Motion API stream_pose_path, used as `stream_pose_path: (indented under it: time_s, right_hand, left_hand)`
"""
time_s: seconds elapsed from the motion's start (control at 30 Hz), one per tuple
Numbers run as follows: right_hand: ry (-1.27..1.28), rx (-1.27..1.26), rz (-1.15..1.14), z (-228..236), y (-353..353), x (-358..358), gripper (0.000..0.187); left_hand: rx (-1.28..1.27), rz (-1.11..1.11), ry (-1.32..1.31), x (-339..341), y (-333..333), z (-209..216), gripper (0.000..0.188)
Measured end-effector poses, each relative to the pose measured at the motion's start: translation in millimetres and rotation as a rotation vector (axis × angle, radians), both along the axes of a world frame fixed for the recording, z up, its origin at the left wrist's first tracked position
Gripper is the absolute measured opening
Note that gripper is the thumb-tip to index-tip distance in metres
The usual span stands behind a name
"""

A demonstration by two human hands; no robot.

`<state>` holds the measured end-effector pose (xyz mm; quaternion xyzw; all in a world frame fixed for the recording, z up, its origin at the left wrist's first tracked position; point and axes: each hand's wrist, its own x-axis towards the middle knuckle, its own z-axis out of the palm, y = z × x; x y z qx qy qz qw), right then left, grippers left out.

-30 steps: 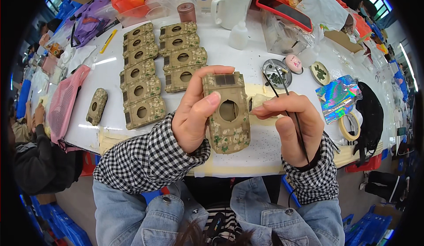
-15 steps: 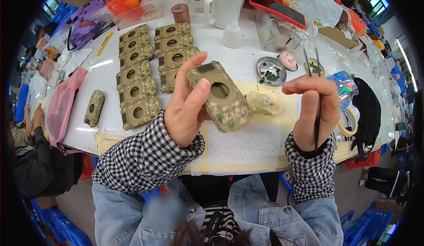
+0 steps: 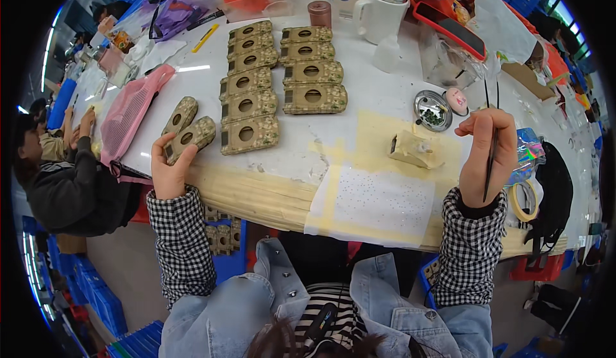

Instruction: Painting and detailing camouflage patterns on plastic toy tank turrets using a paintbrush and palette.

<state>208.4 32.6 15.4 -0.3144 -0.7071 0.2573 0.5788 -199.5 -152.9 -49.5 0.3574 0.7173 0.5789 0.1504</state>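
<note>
Left hand (image 3: 168, 168) grips a camouflage case (image 3: 192, 138) at frame left; best set flat beside its neighbour. Right hand (image 3: 486, 154) pinches a thin tool (image 3: 492, 141).

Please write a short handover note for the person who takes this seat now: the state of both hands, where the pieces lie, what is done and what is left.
Left hand: grip on a camouflage case, setting it beside another at the table's left edge.
Right hand: raised, grip on a thin dark tool.
Done: two rows of cases lie finished-looking on the table.
Small metal dish and beige block sit ahead of the right hand.
Left: cannot tell how many remain; more pieces sit under the table.
</note>
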Motion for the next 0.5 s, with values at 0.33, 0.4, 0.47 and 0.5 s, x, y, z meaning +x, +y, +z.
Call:
stream_pose_path:
  time_s: [0.33, 0.4, 0.47, 0.5]
  right_hand:
    - [0.069, -0.021, -0.022, -4.1, 7.2, 1.5, 0.011]
    - [0.064, -0.019, -0.026, -4.4, 6.2, 1.2, 0.011]
    - [0.054, -0.013, -0.028, -3.8, 5.2, 1.5, 0.012]
    - [0.048, -0.008, -0.028, -3.7, 4.8, 1.1, 0.012]
  left_hand:
    - [-0.27, 0.115, 0.472, -16.1, -0.9, 6.8, 0.05]
    - [-0.362, 0.128, 0.632, -17.1, 0.5, 13.7, 0.052]
    - [-0.397, 0.126, 0.869, -21.4, 0.4, 19.4, 0.052]
    - [-0.37, 0.105, 0.983, -24.5, 1.4, 22.0, 0.053]
